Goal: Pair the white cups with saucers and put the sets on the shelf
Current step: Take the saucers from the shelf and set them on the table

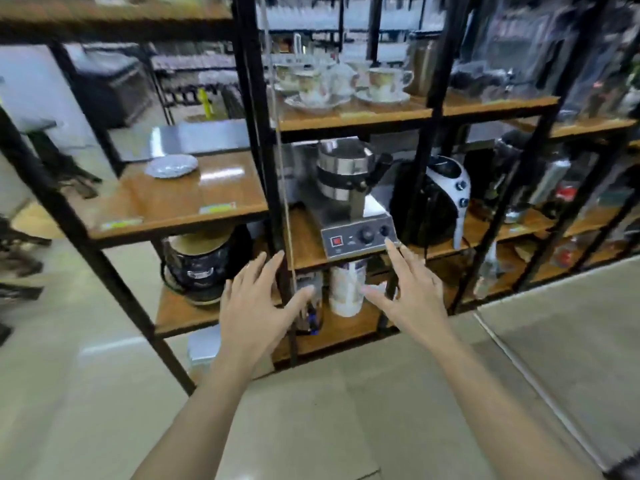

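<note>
Wooden shelves (194,202) face you; your left hand (252,306) and right hand (412,296) are spread, holding nothing. Reach for the lone saucer (170,166), gripping its rim gently.

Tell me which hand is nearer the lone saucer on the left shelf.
Left. The left hand is below and right of the saucer; the right hand is farther right, past the black post.

2 hands in view: left hand (254,306), right hand (412,294); 1 lone saucer (170,165); at least 3 cups on saucers (382,85), cluster blurred; 1 waffle maker (349,202); 1 glass carafe (197,263)
</note>
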